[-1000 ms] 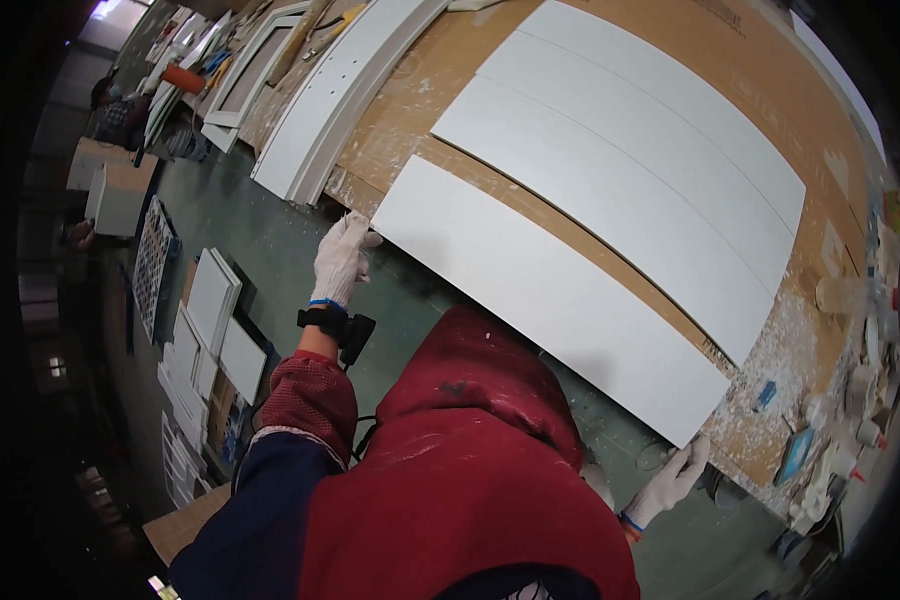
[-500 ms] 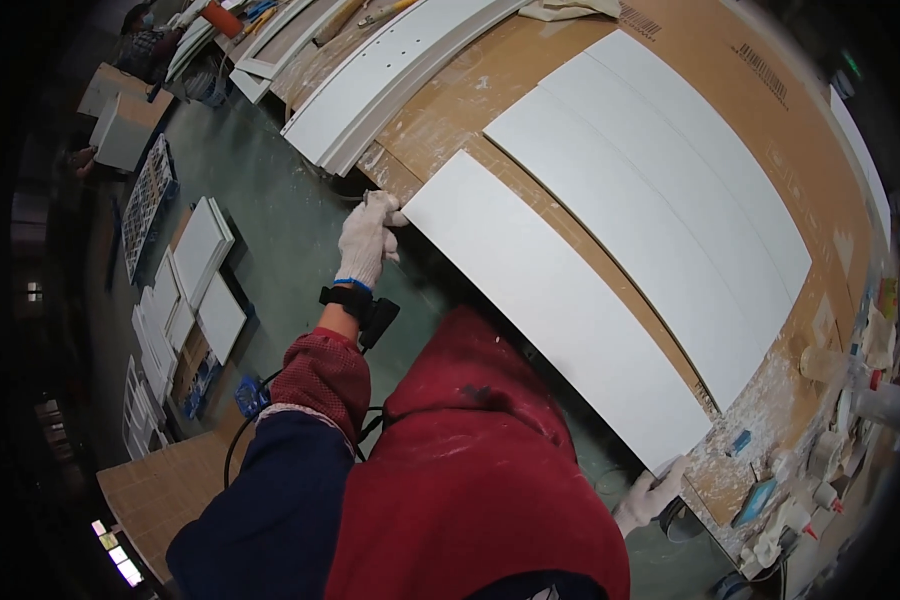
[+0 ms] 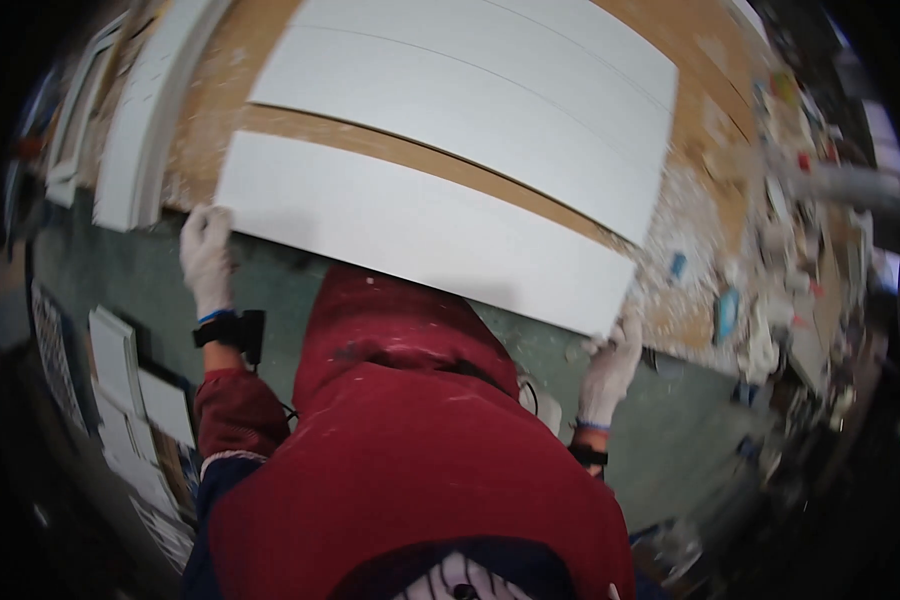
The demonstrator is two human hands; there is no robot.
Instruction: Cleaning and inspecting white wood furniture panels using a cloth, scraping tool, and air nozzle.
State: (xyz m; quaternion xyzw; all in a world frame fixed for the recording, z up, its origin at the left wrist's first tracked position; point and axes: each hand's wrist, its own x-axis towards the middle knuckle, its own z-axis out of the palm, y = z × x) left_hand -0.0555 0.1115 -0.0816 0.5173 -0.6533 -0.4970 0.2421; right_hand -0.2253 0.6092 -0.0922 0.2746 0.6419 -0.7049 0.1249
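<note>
A long white board (image 3: 410, 225) lies along the near edge of the workbench, its front edge toward my body. My left hand (image 3: 207, 262), in a pale work glove, is closed on the board's left near corner. At the opposite end, my gloved right hand (image 3: 612, 368) grips the right near corner, its fingertips partly hidden by the board and blur. Just beyond lie larger white panels (image 3: 470, 90) with thin seams, separated from the board by a strip of brown cardboard (image 3: 440, 170).
White moulded strips (image 3: 135, 140) lie at the bench's left. To the right are white scraps, a small blue piece (image 3: 678, 265), a blue block (image 3: 726, 315) and a clear bottle (image 3: 850, 187). White panels (image 3: 125, 385) are stacked on the green floor at lower left.
The view has swung to the right, so bench and boards appear turned and farther left. My right hand and wrist show more fully. Both hands stay at the same board's ends.
</note>
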